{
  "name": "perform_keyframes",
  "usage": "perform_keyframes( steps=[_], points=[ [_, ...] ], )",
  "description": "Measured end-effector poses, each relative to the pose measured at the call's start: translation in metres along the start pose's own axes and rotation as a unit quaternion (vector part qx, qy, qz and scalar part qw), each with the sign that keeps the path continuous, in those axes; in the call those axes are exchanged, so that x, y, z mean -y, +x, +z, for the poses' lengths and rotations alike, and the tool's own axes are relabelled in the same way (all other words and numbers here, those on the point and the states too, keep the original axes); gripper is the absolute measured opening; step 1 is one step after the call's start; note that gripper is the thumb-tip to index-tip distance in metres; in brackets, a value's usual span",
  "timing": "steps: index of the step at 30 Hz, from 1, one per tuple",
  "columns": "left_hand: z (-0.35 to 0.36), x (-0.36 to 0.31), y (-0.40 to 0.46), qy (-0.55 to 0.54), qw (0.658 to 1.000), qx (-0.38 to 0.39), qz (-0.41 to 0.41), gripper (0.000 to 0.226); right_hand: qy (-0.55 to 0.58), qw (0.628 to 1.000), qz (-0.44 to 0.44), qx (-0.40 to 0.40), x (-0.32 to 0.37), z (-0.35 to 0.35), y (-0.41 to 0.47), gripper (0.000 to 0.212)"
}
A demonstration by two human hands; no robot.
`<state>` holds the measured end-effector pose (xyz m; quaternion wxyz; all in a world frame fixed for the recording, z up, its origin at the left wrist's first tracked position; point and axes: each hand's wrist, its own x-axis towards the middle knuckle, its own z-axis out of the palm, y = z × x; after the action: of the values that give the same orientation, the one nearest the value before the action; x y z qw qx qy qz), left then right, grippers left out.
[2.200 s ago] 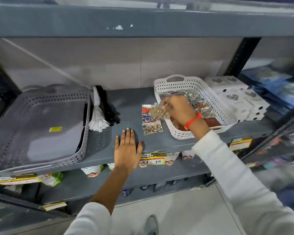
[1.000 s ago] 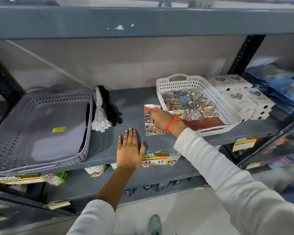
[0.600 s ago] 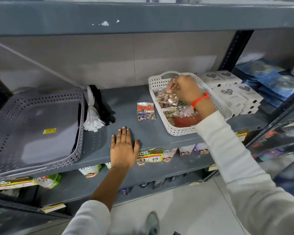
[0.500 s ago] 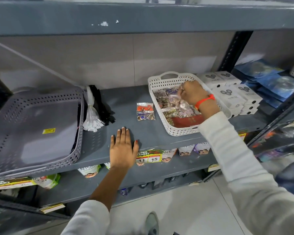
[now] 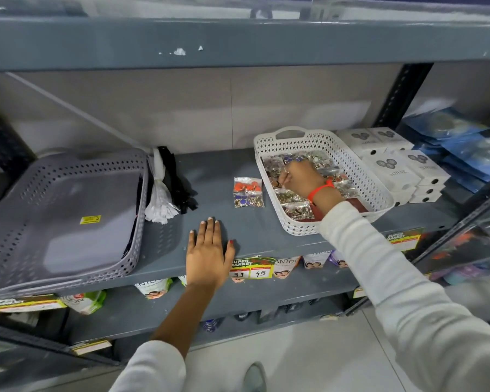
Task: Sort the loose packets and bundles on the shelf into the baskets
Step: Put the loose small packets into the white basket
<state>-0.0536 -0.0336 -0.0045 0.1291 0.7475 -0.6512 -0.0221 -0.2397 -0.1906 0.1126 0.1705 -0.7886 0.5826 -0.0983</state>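
A white basket (image 5: 359, 165) on the right of the grey shelf (image 5: 218, 165) holds several jewellery packets (image 5: 296, 206). My right hand (image 5: 303, 178) is down inside it, fingers curled over the packets; whether it holds one is hidden. Two loose packets (image 5: 248, 192), one orange and one blue and gold, lie on the shelf just left of the basket. A white bundle (image 5: 160, 199) and a black bundle (image 5: 176, 181) lie beside the grey basket (image 5: 68, 210) at the left. My left hand (image 5: 210, 250) rests flat on the shelf's front edge, holding nothing.
White boxes (image 5: 393, 165) are stacked right of the white basket, with blue packets (image 5: 464, 148) beyond a dark upright post (image 5: 402, 94). A shelf board (image 5: 238, 43) runs overhead. A price label (image 5: 251, 268) hangs on the front lip, with pouches on the shelf below.
My right hand picked a packet off the shelf, carried it into the white basket, and has now moved to the basket's near left side. The left hand stayed put.
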Motion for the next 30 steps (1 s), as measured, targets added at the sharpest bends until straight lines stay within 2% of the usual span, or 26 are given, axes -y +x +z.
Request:
perform_keyframes(
  steps=[3,6,10,16,21,25,30],
  points=[
    [-0.001,0.0,0.001,0.002,1.0,-0.003,-0.002,0.077,0.035,0.996,-0.064,-0.042,0.033,0.001,0.011,0.022],
    [-0.001,0.0,0.0,0.007,1.0,0.0,-0.008,0.072,-0.017,0.996,-0.091,0.021,0.065,0.017,0.017,0.025],
    [0.0,0.0,0.0,0.009,1.0,0.0,-0.012,0.067,-0.123,0.984,-0.064,0.112,0.075,0.043,0.023,0.031],
    [0.002,0.0,0.001,0.012,1.0,-0.004,-0.016,0.068,-0.155,0.98,-0.072,0.104,0.069,0.057,0.02,0.036],
    [0.002,0.0,0.0,0.009,1.0,-0.007,-0.015,0.068,-0.115,0.987,-0.068,0.086,0.07,0.045,0.017,0.019],
    [0.001,-0.002,0.0,0.007,1.0,-0.013,-0.013,0.065,-0.024,0.995,-0.073,0.058,0.074,0.023,0.016,0.026],
    [0.001,-0.002,-0.002,0.006,1.0,-0.016,-0.006,0.067,0.044,0.997,-0.064,-0.011,0.065,-0.031,0.007,0.019]
  ],
)
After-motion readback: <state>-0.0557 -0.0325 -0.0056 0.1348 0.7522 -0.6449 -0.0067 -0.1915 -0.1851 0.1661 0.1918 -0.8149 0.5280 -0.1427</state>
